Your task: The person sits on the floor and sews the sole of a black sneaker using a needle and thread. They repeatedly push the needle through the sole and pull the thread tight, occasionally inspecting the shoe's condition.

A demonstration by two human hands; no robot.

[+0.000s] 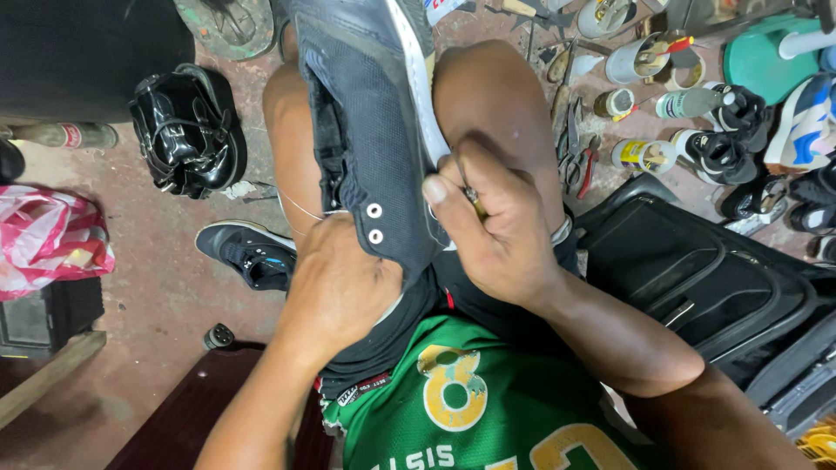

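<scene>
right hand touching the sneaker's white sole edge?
Touching. The head view shows the right hand with its thumb and fingers pressed against the white sole edge of the dark sneaker, no gap visible.

Two hands (340, 287) – both on one dark shoe (366, 122). One more black shoe (248, 252) on the floor, one shiny black bag (187, 130), one pink striped bag (48, 239) – and one big suitcase (697, 278).

bare arms and bare knees (488, 96) show, no sleeves reaching the wrists. a green jersey (453, 409) with yellow, white-edged markings fills six o'clock; dark shorts (392, 335) sit above it, and a band (562, 231) circles one wrist.
</scene>
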